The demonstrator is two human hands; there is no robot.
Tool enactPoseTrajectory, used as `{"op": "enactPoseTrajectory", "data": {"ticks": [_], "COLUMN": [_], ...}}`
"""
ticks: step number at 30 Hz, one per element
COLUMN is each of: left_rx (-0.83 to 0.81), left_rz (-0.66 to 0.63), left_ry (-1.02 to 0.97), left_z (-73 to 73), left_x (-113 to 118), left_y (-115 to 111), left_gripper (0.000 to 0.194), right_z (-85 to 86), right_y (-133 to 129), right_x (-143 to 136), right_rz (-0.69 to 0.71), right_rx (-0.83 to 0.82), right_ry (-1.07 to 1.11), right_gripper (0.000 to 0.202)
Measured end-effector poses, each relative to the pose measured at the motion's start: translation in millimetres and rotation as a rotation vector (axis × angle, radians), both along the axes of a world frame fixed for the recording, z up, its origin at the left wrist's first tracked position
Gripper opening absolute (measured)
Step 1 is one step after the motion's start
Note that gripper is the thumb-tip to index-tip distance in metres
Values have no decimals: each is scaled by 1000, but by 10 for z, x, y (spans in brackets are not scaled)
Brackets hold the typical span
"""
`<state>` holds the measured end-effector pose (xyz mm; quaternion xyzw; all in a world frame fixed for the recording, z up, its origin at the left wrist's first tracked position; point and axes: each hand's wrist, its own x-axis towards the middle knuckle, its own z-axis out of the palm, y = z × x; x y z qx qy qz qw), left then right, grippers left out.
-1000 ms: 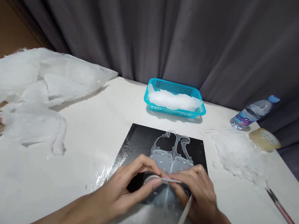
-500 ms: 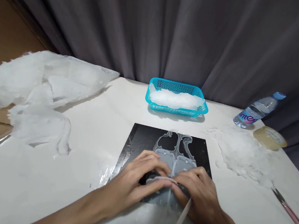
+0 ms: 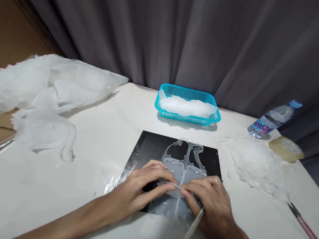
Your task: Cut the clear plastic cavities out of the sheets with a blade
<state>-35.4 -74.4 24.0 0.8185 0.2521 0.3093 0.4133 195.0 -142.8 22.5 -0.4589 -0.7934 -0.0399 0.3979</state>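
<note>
Both hands meet over a black board [image 3: 145, 149] bearing translucent, frosted moulded sheet pieces [image 3: 174, 165] with rounded edges and small holes. My left hand [image 3: 147, 184] is closed, pinching the edge of a thin translucent piece [image 3: 178, 186] between thumb and fingers. My right hand [image 3: 210, 200] is closed too, its thumb and fingertips pinching the same edge close to the left fingertips. A slim white stick-like tool [image 3: 190, 233] with a dark tip also sticks out from under the right hand, pointing down toward me. Part of the pinched piece is hidden behind the fingers.
A blue basket [image 3: 189, 118] with white translucent material stands at the back. Left lies a large bag [image 3: 49, 85] of similar pieces. At right are a scrap pile [image 3: 259, 166], pink-handled scissors [image 3: 308, 229], a tape roll [image 3: 286, 148] and a water bottle [image 3: 274, 119].
Both hands have shifted slightly left and up, fingertips still together. The pinched piece, curved and wider before, now shows as a thin, flatter edge. The white tool moved along with the right hand.
</note>
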Motion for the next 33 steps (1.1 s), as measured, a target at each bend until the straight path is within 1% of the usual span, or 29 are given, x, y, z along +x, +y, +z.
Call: {"op": "enactPoseTrajectory", "data": {"ticks": [3,9,14,16,17,20,23,26,30,33], "left_rx": [-49,-317,-342,-365,-372,-351,-316,-260,-185,-133], "left_rz": [-40,-16,62,97,109,82,13,6,-20,-39], "left_ry": [-52,-60,-61,-71,-66,1,85,119,61,13], "left_z": [-28,-26,-31,-11,8,86,135,108,32,33], "left_x": [22,31,32,38,42,62,81,69,6,-19], "left_y": [0,7,21,34,40,43,19,-2,20,54], "left_gripper": [19,11,19,21,21,17,23,12,11,9], "right_z": [36,63,67,76,78,65,26,-13,-13,21], "right_y": [-5,-7,33,67,83,107,84,52,43,43], "right_x": [31,93,83,91,97,98,56,6,-2,19], "right_rz": [12,30,40,40,52,111,126,121,130,131], "right_rx": [3,-7,-17,-85,-134,-222,-192,-203,-229,-190], "right_ry": [-5,-12,-20,-35,-41,-29,-6,31,53,50], "right_gripper": [12,14,13,25,27,13,10,5,5,7]}}
